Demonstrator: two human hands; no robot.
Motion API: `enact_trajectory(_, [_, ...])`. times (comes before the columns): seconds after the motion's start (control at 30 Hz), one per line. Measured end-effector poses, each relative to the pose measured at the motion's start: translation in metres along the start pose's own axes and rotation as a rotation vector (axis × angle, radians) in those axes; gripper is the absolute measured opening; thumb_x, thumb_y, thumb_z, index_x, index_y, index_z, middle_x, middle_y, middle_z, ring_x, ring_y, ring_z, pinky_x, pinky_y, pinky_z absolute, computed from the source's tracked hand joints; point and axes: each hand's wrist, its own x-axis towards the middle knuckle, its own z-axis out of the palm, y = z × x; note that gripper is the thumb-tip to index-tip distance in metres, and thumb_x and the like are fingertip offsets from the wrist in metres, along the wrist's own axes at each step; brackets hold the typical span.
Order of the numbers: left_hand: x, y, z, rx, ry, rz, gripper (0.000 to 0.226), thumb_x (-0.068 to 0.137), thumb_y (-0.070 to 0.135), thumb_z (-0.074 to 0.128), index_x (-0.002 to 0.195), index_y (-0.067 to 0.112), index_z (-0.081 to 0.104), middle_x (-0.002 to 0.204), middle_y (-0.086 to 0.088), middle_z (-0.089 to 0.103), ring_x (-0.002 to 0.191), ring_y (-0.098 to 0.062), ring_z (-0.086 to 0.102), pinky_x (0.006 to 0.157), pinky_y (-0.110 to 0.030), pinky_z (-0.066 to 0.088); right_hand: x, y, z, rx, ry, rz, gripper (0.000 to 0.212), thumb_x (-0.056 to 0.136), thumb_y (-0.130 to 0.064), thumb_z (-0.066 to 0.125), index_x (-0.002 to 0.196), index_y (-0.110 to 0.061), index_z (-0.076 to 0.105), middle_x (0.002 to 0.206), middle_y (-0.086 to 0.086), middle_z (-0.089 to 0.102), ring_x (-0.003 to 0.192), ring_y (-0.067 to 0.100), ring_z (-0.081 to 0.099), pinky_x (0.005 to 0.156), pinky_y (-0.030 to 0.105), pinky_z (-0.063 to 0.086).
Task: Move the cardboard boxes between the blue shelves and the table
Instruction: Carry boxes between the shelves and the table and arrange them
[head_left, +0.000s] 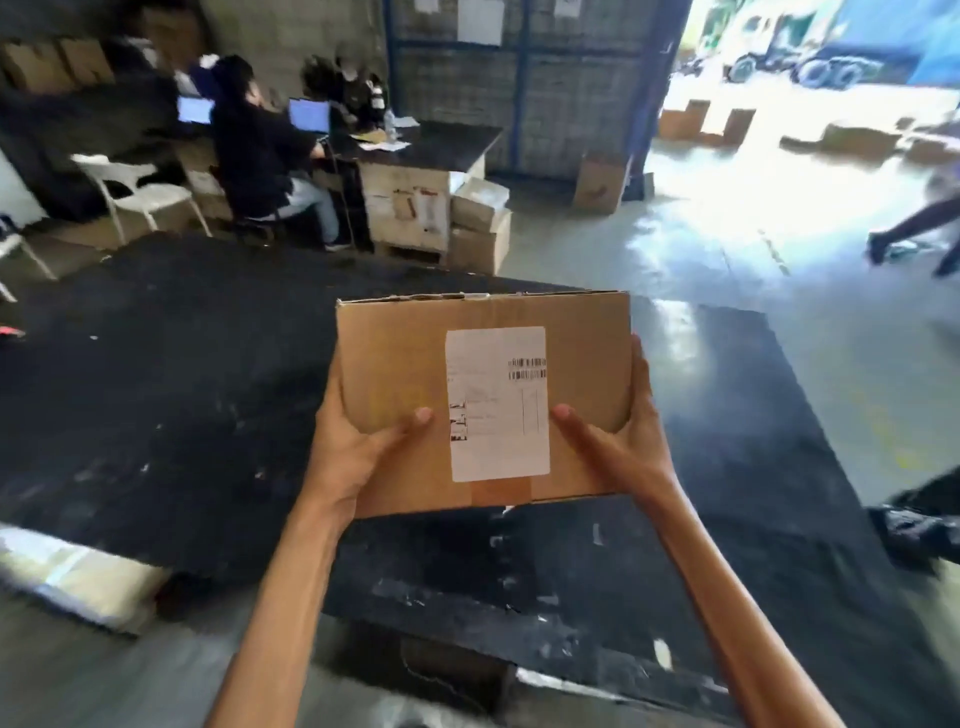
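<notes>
The cardboard box (395, 364) is held between both hands over the wide black surface (182, 389), its broad face turned up towards the camera. A white label (498, 405) with barcodes sits on that face, above a strip of brown tape. The left hand (358, 447) grips the box's left side, thumb laid across the top and fingers curled underneath. The right hand (618, 441) grips the right side the same way, its thumb reaching the label's edge. Beyond the surface, a seated person (254, 150) faces a laptop (309, 115), a white chair (140, 192) stands nearby, and more boxes (478, 223) are stacked on the floor.
</notes>
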Motion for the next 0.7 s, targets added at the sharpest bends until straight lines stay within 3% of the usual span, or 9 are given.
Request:
enact_trajectory(0.13, [-0.023, -0.023, 0.078, -0.045, -0.185, -0.069, 0.112, 0.052, 0.040, 0.095, 0.148, 0.043, 0.037, 0.129, 0.011, 0.065, 0.109, -0.008, 0.068, 0.074, -0.027, 0.061, -0.057, 0.037, -0.077, -0.097, 0.166, 0.130, 0.117, 0.073, -0.055, 0.086, 0.157, -0.051, 0.004, 0.140, -0.006, 0.056, 0.110, 0.013, 0.065, 0.095, 0.044, 0.059])
enact_trajectory(0.27, [-0.043, -0.037, 0.159, -0.066, -0.333, -0.105, 0.106, 0.065, 0.021, 0.096, 0.150, 0.038, 0.035, 0.130, 0.007, 0.065, 0.109, -0.008, 0.069, 0.078, -0.027, 0.062, -0.092, 0.068, -0.146, -0.128, 0.297, 0.186, 0.116, 0.073, -0.053, 0.086, 0.157, -0.051, 0.006, 0.127, -0.023, 0.053, 0.104, 0.001, 0.061, 0.090, 0.035, 0.059])
enact_trajectory(0.4, [-0.045, -0.055, 0.224, -0.054, -0.424, -0.130, 0.114, 0.054, 0.036, 0.096, 0.150, 0.041, 0.034, 0.131, 0.008, 0.064, 0.114, -0.012, 0.068, 0.088, -0.040, 0.061, -0.099, 0.104, -0.198, -0.154, 0.384, 0.225, 0.120, 0.072, -0.055, 0.085, 0.159, -0.046, 0.003, 0.119, -0.043, 0.034, 0.095, -0.016, 0.050, 0.077, 0.009, 0.045])
enact_trajectory(0.5, [-0.033, -0.066, 0.274, -0.022, -0.460, -0.143, 0.118, 0.050, 0.043, 0.097, 0.149, 0.040, 0.034, 0.134, 0.005, 0.063, 0.117, -0.017, 0.067, 0.092, -0.049, 0.059, -0.087, 0.140, -0.230, -0.159, 0.413, 0.247, 0.121, 0.072, -0.052, 0.084, 0.158, -0.049, 0.000, 0.124, -0.042, 0.036, 0.099, -0.015, 0.052, 0.088, 0.018, 0.050])
enact_trajectory(0.57, [-0.025, -0.072, 0.309, -0.006, -0.473, -0.135, 0.120, 0.049, 0.045, 0.096, 0.150, 0.038, 0.033, 0.133, 0.006, 0.062, 0.116, -0.015, 0.066, 0.092, -0.046, 0.059, -0.075, 0.165, -0.252, -0.130, 0.426, 0.260, 0.122, 0.071, -0.051, 0.087, 0.157, -0.051, 0.000, 0.129, -0.041, 0.039, 0.104, -0.008, 0.057, 0.096, 0.032, 0.054])
enact_trajectory(0.6, [-0.021, -0.077, 0.327, -0.005, -0.480, -0.123, 0.118, 0.049, 0.044, 0.095, 0.150, 0.038, 0.034, 0.131, 0.008, 0.064, 0.115, -0.013, 0.067, 0.090, -0.042, 0.060, -0.069, 0.179, -0.262, -0.112, 0.433, 0.263, 0.122, 0.071, -0.049, 0.088, 0.157, -0.051, 0.001, 0.128, -0.046, 0.039, 0.104, -0.010, 0.058, 0.096, 0.032, 0.054])
enact_trajectory(0.7, [-0.008, -0.091, 0.371, -0.010, -0.481, -0.104, 0.112, 0.052, 0.042, 0.092, 0.149, 0.038, 0.037, 0.123, 0.016, 0.068, 0.110, -0.007, 0.068, 0.082, -0.027, 0.061, -0.046, 0.216, -0.287, -0.090, 0.446, 0.264, 0.122, 0.073, -0.039, 0.088, 0.160, -0.041, 0.004, 0.120, -0.067, 0.029, 0.106, -0.031, 0.049, 0.091, 0.015, 0.046])
